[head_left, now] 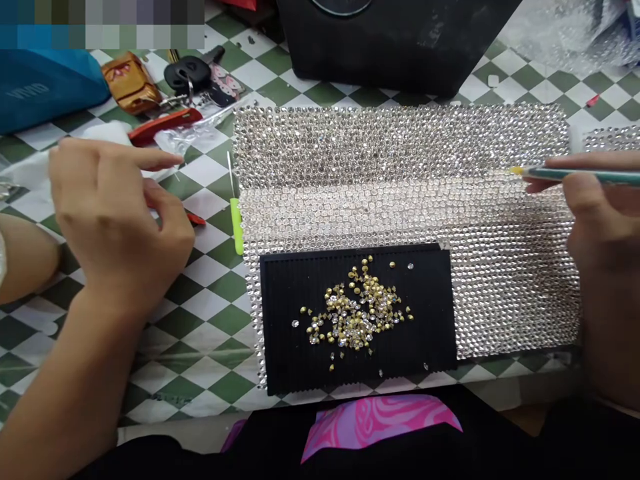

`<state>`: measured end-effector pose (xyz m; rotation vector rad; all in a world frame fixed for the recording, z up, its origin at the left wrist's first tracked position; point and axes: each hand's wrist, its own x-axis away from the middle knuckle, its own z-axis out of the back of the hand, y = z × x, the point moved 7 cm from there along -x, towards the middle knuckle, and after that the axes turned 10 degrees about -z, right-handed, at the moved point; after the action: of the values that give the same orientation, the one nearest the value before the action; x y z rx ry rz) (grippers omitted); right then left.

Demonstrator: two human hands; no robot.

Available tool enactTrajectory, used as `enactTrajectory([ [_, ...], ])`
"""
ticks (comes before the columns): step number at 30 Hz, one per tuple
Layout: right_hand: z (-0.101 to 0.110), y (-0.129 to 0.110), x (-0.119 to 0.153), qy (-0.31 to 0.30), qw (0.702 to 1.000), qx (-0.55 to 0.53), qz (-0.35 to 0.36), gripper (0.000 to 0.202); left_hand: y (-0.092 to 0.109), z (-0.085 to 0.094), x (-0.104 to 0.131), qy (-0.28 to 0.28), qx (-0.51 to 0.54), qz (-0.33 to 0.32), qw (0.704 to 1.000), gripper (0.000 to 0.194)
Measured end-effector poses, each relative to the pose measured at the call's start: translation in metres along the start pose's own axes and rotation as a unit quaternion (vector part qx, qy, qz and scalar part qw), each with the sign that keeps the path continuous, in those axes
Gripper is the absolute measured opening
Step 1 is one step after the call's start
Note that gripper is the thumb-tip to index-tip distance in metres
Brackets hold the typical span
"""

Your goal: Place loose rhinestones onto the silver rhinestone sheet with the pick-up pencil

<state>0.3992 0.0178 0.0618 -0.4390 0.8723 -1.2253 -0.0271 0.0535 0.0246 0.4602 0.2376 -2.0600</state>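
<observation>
A wide sheet of silvery rhinestones [400, 143] lies on the checkered tablecloth. On its front left part rests a black ridged tray [430, 300] with a pile of loose gold-backed rhinestones [363, 313]. My right hand [600, 207] is wrapped round a dark green pencil [550, 175], whose yellow tip is over the sheet's right part. To the left of the sheet, my left hand [120, 213] hovers with curled fingers, the index finger and thumb apart, and nothing visible between them. A lime-green handled tool [237, 227] lies along the sheet's left edge.
Keys [187, 73], an orange case [131, 83], a red tool [165, 125] and a blue box [50, 87] lie at the back left. A black container [400, 53] stands behind the sheet. Clear plastic wrap [565, 33] is at the back right.
</observation>
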Motion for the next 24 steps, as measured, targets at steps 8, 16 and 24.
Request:
enactTrajectory([
  [8, -0.025, -0.066, 0.021, -0.15, 0.988, 0.034, 0.029, 0.036, 0.001, 0.001, -0.001, 0.004, -0.011, 0.002, 1.0, 0.043],
  [16, -0.058, -0.083, 0.025, -0.197, 0.977, 0.047, 0.06, 0.02, -0.006, -0.002, 0.002, -0.015, 0.028, 0.039, 0.999, 0.048],
  [24, -0.053, -0.081, 0.028, -0.207, 0.976, 0.032, 0.051, 0.025, -0.005, -0.001, 0.001, -0.01, 0.023, 0.036, 0.999, 0.043],
])
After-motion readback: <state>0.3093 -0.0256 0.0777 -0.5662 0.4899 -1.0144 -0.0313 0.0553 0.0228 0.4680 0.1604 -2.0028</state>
